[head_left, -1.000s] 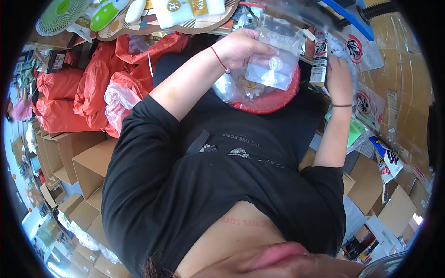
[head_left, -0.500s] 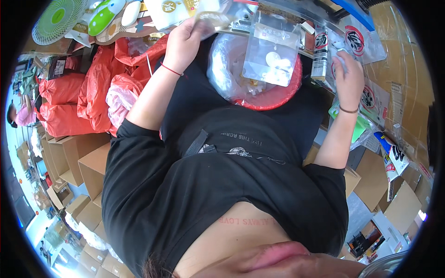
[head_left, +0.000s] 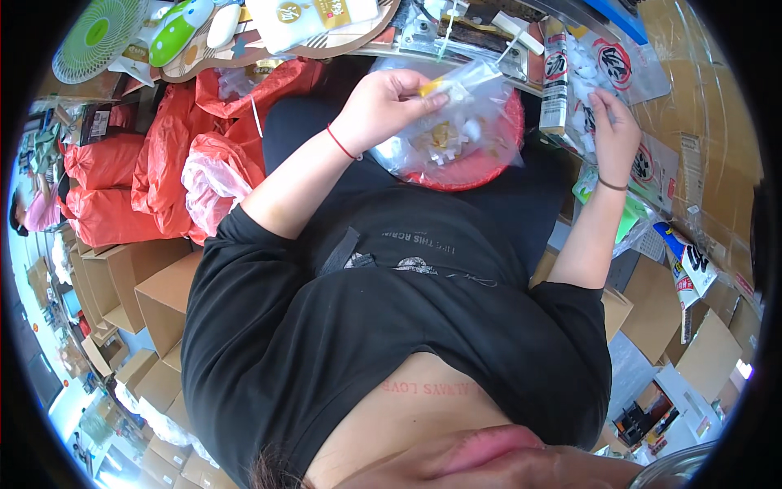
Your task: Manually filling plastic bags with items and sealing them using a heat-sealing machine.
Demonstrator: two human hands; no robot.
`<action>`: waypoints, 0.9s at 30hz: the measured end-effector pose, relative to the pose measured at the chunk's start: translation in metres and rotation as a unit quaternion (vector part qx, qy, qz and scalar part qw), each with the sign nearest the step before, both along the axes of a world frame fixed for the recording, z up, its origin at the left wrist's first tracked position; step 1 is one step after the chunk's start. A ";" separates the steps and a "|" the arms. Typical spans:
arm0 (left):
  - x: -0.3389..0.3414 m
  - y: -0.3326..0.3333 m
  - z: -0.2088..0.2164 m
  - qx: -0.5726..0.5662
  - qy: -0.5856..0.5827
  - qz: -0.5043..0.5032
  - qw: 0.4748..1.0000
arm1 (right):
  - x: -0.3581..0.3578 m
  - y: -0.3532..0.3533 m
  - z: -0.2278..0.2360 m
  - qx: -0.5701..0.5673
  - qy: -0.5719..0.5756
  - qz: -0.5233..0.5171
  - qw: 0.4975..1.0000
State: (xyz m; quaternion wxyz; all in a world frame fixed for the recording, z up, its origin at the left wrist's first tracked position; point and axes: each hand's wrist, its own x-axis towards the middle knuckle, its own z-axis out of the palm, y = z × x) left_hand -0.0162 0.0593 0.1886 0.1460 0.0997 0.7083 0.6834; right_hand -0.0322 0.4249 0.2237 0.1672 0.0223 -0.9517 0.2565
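Observation:
My left hand [head_left: 387, 110] is closed on the top edge of a clear plastic bag [head_left: 481, 85], held over a red basin [head_left: 515, 130]. Through the bag and the basin's clear liner show small white and yellowish bits, and I cannot tell which lie in the bag. On the right, my right hand [head_left: 615, 134] has thumb and fingers drawn together at a heap of small white pieces [head_left: 580, 65]. Whatever is between those fingertips is too small to make out. A long printed carton [head_left: 555, 85] stands beside the heap.
White-and-gold pouches [head_left: 314, 20] lie on a patterned mat at the table's far left, near a green fan [head_left: 102, 28]. Full red bags [head_left: 106, 155] pile up at my left. Behind the basin is a metal fixture [head_left: 464, 37]. Cardboard boxes [head_left: 167, 297] stand around.
My left hand has come nearer and to the right, now gripping the clear bag that hung over the basin. The blurred packet it held is gone from it. My right fingers have closed together.

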 end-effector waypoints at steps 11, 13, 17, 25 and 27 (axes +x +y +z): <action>0.015 0.031 0.008 0.080 -0.113 -0.090 0.986 | 0.006 -0.095 0.034 -0.320 -0.101 0.212 0.918; 0.020 0.036 0.009 0.124 -0.156 -0.139 0.970 | 0.006 -0.078 0.040 -0.288 -0.147 0.247 0.914; 0.025 0.046 0.011 0.186 -0.213 -0.177 0.943 | 0.009 -0.064 0.048 -0.273 -0.199 0.243 0.909; 0.028 0.052 0.007 0.192 -0.252 -0.184 0.931 | 0.014 -0.061 0.046 -0.248 -0.209 0.251 0.912; 0.029 0.052 0.006 0.189 -0.267 -0.183 0.927 | 0.012 -0.062 0.044 -0.257 -0.210 0.255 0.908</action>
